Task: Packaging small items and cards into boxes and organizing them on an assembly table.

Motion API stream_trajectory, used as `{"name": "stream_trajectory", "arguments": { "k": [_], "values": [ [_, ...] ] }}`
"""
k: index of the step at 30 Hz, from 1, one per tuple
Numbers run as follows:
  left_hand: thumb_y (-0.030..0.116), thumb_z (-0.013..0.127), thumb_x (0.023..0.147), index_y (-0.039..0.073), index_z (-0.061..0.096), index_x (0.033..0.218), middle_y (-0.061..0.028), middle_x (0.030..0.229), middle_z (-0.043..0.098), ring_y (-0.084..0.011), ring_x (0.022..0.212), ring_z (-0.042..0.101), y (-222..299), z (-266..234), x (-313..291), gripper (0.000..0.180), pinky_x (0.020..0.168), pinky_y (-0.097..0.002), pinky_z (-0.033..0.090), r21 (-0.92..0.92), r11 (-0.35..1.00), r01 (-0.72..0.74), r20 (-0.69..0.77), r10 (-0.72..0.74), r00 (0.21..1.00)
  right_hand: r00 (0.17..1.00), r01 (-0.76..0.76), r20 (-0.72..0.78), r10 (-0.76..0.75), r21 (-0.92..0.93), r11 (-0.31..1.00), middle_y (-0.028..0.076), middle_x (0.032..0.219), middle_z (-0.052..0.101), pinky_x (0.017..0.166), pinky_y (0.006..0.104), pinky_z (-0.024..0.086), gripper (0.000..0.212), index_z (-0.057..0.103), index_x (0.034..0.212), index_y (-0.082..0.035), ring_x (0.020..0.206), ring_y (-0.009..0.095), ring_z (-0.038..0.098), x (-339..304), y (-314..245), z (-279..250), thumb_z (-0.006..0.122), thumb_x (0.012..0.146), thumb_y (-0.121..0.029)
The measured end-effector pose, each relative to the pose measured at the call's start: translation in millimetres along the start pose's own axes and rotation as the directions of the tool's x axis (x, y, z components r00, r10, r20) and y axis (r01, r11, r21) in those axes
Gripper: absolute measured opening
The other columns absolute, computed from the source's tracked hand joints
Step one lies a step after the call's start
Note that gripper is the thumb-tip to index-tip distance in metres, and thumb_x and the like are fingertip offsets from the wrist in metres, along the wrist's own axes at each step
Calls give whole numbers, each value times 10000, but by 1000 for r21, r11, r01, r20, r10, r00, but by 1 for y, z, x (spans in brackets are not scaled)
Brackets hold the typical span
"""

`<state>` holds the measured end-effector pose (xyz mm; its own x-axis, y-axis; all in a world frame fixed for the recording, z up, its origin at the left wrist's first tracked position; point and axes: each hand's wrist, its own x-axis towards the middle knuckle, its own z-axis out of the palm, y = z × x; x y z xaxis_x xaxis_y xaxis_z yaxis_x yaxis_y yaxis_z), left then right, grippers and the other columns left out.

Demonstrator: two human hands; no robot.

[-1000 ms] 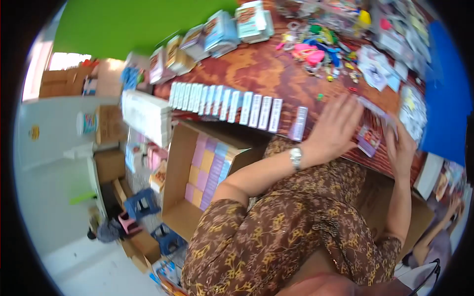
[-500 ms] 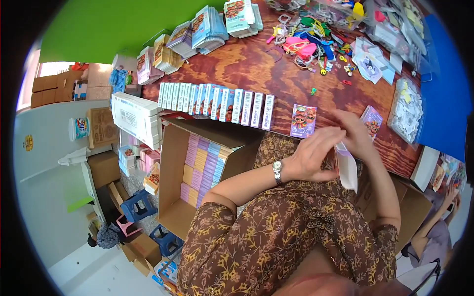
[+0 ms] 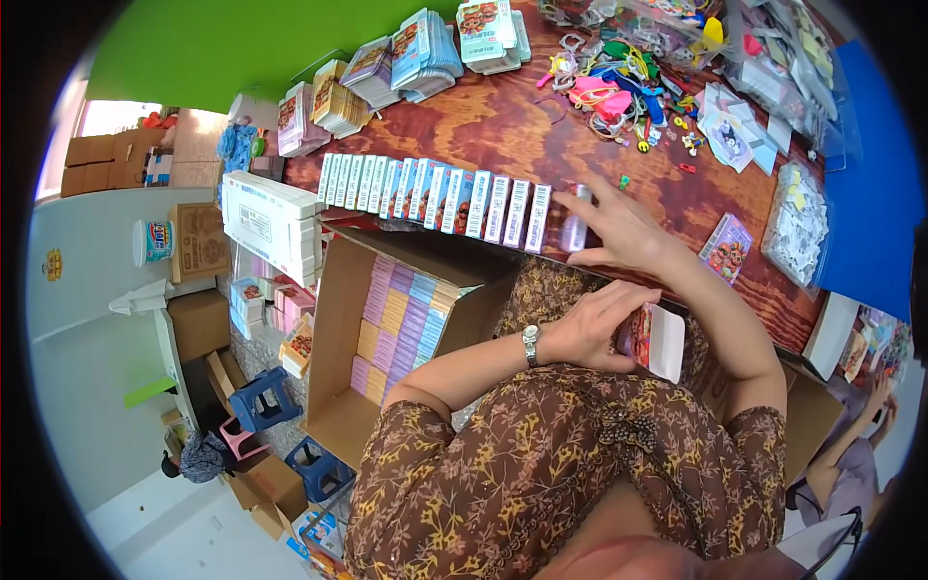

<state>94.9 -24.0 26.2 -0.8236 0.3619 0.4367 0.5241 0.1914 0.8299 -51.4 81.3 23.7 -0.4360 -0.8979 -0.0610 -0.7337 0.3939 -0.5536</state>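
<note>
My left hand (image 3: pixel 599 329), with a watch at its wrist, is closed around a small open box (image 3: pixel 665 343). That box has a white flap hanging out and a reddish printed side; my palm hides part of it. Farther forward, my right hand (image 3: pixel 619 227) has its thumb and fingers on either side of a small purple box (image 3: pixel 574 224). The purple box stands on edge, slightly blurred, just right of a row of upright small boxes (image 3: pixel 430 198) along the table's near edge. Another purple printed box (image 3: pixel 727 249) lies flat to the right.
Below the row, a carton (image 3: pixel 338 387) holds packed pastel boxes. Stacks of flat printed cartons (image 3: pixel 425 58) line the far table edge. Small colourful trinkets (image 3: pixel 619 92), printed cards (image 3: pixel 730 126) and a bag of white pieces (image 3: pixel 797 217) lie toward the right. A white box (image 3: pixel 266 222) sits left.
My right hand has left the open box and reached forward-left. The purple box that lay flat now stands on edge near the row. My left hand has drawn slightly closer to me with the open box.
</note>
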Motion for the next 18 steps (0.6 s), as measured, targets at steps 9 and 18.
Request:
{"name": "stream_trajectory", "arguments": {
  "k": [9,18],
  "values": [
    [333,908,687,-37,423,1404,-233,1271,585,-369,1139,624,-33,-12,-26,941,984,-445,501,-39,950,310,-29,-312,950,998,53,-3,-55,310,949,301,1490,388,1155,492,340,1150,224,1587,-73,1384,458,400,41,10,9,880,686,-353],
    [358,894,711,-44,428,1371,-252,1265,541,-382,1205,557,-47,-41,-47,902,1030,-451,447,128,881,456,-161,-435,886,972,31,210,-103,321,946,314,1473,439,1113,463,400,1144,221,1578,-41,1349,438,472,84,1,10,845,708,-445]
  ]
}}
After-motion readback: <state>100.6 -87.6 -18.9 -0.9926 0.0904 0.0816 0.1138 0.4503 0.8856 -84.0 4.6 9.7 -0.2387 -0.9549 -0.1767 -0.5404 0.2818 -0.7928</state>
